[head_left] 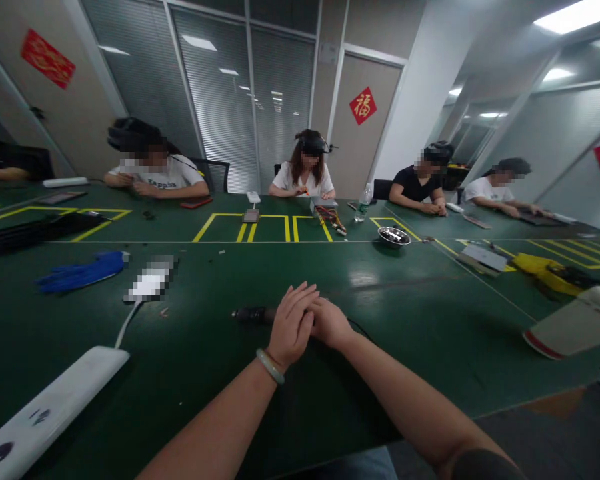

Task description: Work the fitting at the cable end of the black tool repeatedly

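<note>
My left hand lies across my right hand, its fingers stretched out and close together, with a pale bangle on the wrist. Beneath it is my right hand, whose fingers are mostly hidden. Under both hands lies a dark, slim electric screwdriver, its tip pointing left and a thin black cord trailing to the right. Whether the right fingers are closed round it cannot be seen. The green table bears it all.
Left are a white power bank cabled to a phone and a blue glove. A metal bowl, a bottle, a yellow glove and a tipped pale container are farther right. Several people sit opposite.
</note>
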Motion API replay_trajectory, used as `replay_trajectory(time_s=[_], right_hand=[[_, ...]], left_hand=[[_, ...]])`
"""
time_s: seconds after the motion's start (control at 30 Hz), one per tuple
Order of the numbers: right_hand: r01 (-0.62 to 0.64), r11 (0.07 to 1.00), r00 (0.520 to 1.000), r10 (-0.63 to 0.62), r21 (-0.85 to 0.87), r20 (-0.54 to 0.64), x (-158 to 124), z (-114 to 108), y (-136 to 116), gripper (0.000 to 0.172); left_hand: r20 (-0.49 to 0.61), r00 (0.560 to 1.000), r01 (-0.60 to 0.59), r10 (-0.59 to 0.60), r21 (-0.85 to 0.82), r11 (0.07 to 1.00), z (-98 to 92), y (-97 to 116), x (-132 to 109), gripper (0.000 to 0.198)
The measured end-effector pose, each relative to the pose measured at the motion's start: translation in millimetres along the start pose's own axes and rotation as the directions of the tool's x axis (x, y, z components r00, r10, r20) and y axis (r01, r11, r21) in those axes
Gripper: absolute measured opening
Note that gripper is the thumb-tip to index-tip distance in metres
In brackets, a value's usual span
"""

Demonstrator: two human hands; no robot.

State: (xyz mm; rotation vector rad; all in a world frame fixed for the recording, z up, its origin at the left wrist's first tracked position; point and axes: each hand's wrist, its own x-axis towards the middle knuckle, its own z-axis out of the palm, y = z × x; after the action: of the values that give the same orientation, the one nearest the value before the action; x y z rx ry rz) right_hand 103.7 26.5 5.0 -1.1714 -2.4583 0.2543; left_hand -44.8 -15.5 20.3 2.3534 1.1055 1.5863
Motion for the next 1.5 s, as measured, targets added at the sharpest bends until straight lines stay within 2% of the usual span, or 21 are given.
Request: replay_trajectory(time_s=[0.1, 0.2, 0.3, 0.37, 0.43, 0.5, 0.6, 0.73, 0.87, 0.97, 1.07, 1.13, 1.23, 1.3, 1.37, 1.43, 1.5], right_hand=[[0.036, 0.999, 0.999, -0.036, 0.023, 0.001, 11.0, 10.1, -1.6, 0.030], [0.069, 0.997, 0.997, -0.069, 0.031, 0.022, 9.8, 6.7, -1.3, 0.042], [0.090, 0.995, 0.994, -0.092, 0.040, 0.063, -2.2, -15.3, -1.2, 0.065], [0.041, 0.999, 0.996, -0.043, 0.018, 0.082, -15.8, -39.3, 1.6, 0.073], [-0.063, 0.997, 0.990, 0.066, -0.034, 0.121, -33.3, -65.7, 7.9, 0.060], [-0.165, 0.981, 0.962, 0.184, -0.105, 0.204, -53.1, -88.1, 16.3, 0.040], [-0.236, 0.954, 0.900, 0.287, -0.186, 0.329, -81.5, -104.6, 26.9, 0.029], [-0.224, 0.946, 0.862, 0.304, -0.234, 0.407, -103.9, -101.0, 31.0, 0.033], [-0.218, 0.963, 0.870, 0.265, -0.158, 0.415, -103.3, -94.3, 33.4, 0.022], [-0.305, 0.947, 0.861, 0.233, 0.095, 0.452, -91.9, -88.6, 40.4, 0.025], [-0.448, 0.788, 0.836, 0.201, 0.423, 0.511, -73.9, -78.3, 49.9, 0.032], [-0.469, 0.681, 0.867, 0.233, 0.562, 0.441, -59.9, -70.2, 55.2, 0.031], [-0.425, 0.631, 0.904, 0.333, 0.649, 0.268, -41.1, -59.6, 59.3, 0.026], [-0.407, 0.619, 0.898, 0.403, 0.671, 0.173, -34.1, -54.3, 60.0, 0.026], [-0.418, 0.606, 0.871, 0.479, 0.676, 0.109, -33.5, -50.1, 60.5, 0.032], [-0.457, 0.603, 0.843, 0.529, 0.654, 0.101, -39.3, -46.6, 61.5, 0.036], [-0.490, 0.626, 0.839, 0.528, 0.606, 0.132, -48.7, -43.6, 62.8, 0.030]], left_hand=[[-0.078, 0.996, 0.055, -0.052, 0.037, 0.998, -5.4, -7.9, 0.3, 0.039], [-0.095, 0.992, 0.091, -0.084, 0.063, 0.994, -8.1, -12.7, 2.8, 0.039], [-0.070, 0.992, 0.113, -0.108, 0.077, 0.991, -6.8, -14.5, 5.7, 0.037], [-0.017, 0.993, 0.117, -0.116, 0.097, 0.988, -4.3, -14.4, 7.2, 0.035], [0.087, 0.990, 0.097, -0.107, 0.110, 0.989, -0.9, -13.5, 8.1, 0.034], [0.220, 0.971, 0.065, -0.089, 0.111, 0.992, 3.2, -11.3, 8.1, 0.033], [0.378, 0.923, 0.019, -0.066, 0.129, 0.992, 10.7, -6.2, 6.1, 0.031], [0.468, 0.881, -0.041, -0.062, 0.206, 0.978, 22.8, -0.1, 0.6, 0.029], [0.493, 0.863, -0.056, -0.111, 0.311, 0.949, 34.1, 4.1, -1.0, 0.026], [0.517, 0.841, -0.051, -0.161, 0.371, 0.927, 40.4, 6.6, 3.6, 0.017], [0.540, 0.813, -0.039, -0.217, 0.422, 0.906, 45.6, 7.5, 9.4, 0.012], [0.541, 0.806, -0.031, -0.238, 0.440, 0.897, 48.5, 7.1, 11.9, 0.013], [0.526, 0.810, -0.009, -0.258, 0.452, 0.892, 51.1, 6.5, 12.9, 0.016], [0.519, 0.811, 0.010, -0.269, 0.447, 0.895, 51.0, 6.6, 12.5, 0.015], [0.511, 0.816, 0.032, -0.268, 0.423, 0.906, 49.4, 7.0, 11.8, 0.010], [0.498, 0.830, 0.048, -0.252, 0.387, 0.921, 46.9, 7.2, 11.1, 0.008], [0.487, 0.843, 0.054, -0.230, 0.349, 0.936, 44.6, 6.7, 10.4, 0.008]])
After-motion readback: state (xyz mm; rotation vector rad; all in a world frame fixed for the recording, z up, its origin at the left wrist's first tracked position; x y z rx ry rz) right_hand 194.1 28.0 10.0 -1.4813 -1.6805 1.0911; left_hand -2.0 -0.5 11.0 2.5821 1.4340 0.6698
